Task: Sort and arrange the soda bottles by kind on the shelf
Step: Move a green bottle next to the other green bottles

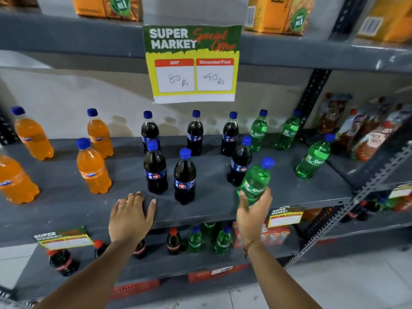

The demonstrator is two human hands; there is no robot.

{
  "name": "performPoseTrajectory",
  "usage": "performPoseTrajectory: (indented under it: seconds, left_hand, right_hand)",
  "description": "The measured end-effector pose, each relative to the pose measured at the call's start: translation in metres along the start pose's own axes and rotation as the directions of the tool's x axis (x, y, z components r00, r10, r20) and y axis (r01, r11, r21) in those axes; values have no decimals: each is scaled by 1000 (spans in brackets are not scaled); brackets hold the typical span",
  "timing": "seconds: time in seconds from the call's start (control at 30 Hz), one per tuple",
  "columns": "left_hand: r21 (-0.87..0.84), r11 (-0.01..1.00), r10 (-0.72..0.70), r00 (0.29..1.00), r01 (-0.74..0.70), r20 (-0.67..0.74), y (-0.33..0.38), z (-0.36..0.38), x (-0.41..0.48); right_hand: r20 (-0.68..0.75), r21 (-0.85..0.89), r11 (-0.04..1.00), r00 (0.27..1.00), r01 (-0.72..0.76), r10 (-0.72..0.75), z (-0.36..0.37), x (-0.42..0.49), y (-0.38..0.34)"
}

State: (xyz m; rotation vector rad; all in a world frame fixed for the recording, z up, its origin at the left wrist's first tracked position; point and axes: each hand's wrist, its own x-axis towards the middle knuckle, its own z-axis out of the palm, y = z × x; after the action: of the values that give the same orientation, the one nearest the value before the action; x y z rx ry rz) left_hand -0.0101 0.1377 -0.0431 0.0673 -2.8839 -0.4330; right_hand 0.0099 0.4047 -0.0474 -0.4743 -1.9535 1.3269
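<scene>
Left hand lies flat, palm down, fingers spread lightly on front edge of the grey shelf, holding nothing; a ring shows on one finger. Right hand, bracelet on wrist, is wrapped around the lower body of a green Sprite bottle, blue cap, tilted slightly right, at the shelf's front right; cannot tell if its base touches the shelf. Just left of it, front cola bottle stands upright near the edge, second cola bottle beside it to the left, third cola bottle just behind the held Sprite. Back row colas are three, spaced apart near the wall. Orange Fanta bottles sit on the left part of the shelf, four visible, one cut off by the left frame edge, well apart from each other. Other Sprite bottles are on the right: one mid-depth near the right end, two at the back beside the colas. All caps blue. Price sign hangs from the upper shelf edge above the colas, reading 80 Rs and 40 Rs. Orange cartons on the top shelf. Lower shelf below the hands holds red-capped colas and small green bottles. Packets fill the neighbouring bay on the right.
</scene>
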Motion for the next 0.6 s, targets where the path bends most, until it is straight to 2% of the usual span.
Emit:
performPoseTrajectory:
  seconds: [0.1,0.2,0.37,0.5,0.6]
  left_hand:
    - [8,1000,-3,1000,3,3,-1,1,0]
    - [18,1000,4,1000,-4,13,-2,1,0]
    - [42,999,5,1000,-5,-1,-1,2,1]
    - [51,999,1,1000,0,-9,-1,5,4]
    - [55,998,2,1000,-2,-13,-2,5,3]
  right_hand:
    - [-127,8,997,989,-79,79,-8,34,5]
    - [-183,-16,995,979,-99,95,-15,75,15]
    - [-184,-57,987,973,-153,140,-18,121,31]
    - [-154,-78,987,980,-140,127,-16,139,44]
    - [-121,-21,983,976,-184,180,-14,133,39]
